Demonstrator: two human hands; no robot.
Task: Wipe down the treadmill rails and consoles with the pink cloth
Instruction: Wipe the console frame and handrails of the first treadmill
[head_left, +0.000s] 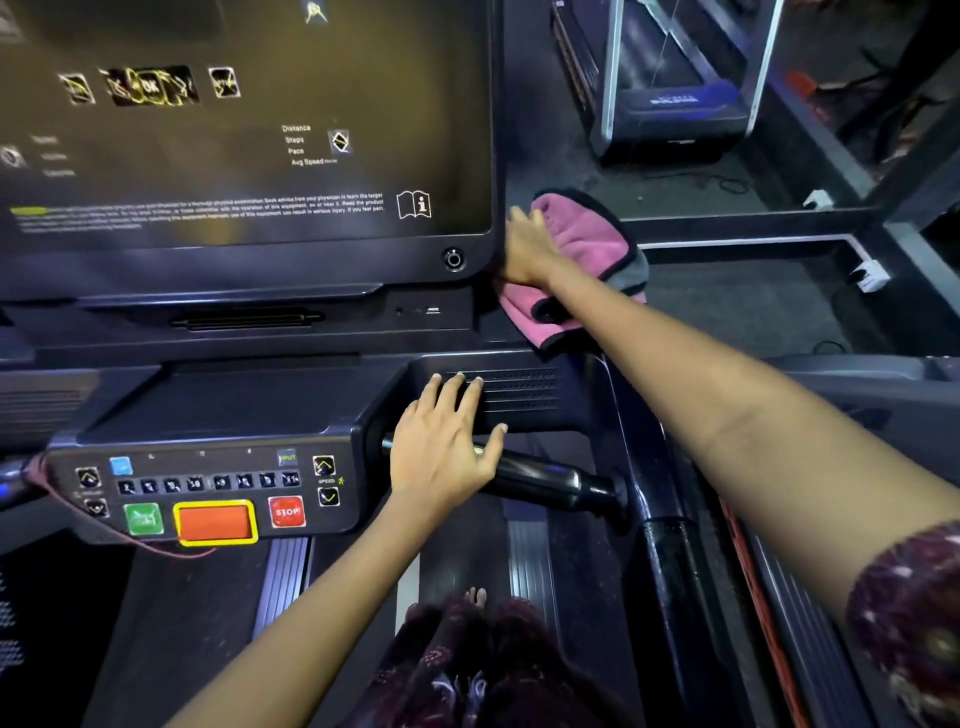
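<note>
Right hand (527, 249) presses cloth (582, 244) flat against console (260, 270) right edge, fingers straight. Left hand (441, 452) lies open over near grip bar (545, 480), fingers spread on vent (519, 389), gripping nothing.

Bare forearms; a short dark maroon floral-print sleeve (906, 618) and matching patterned garment (467, 660) below.
</note>
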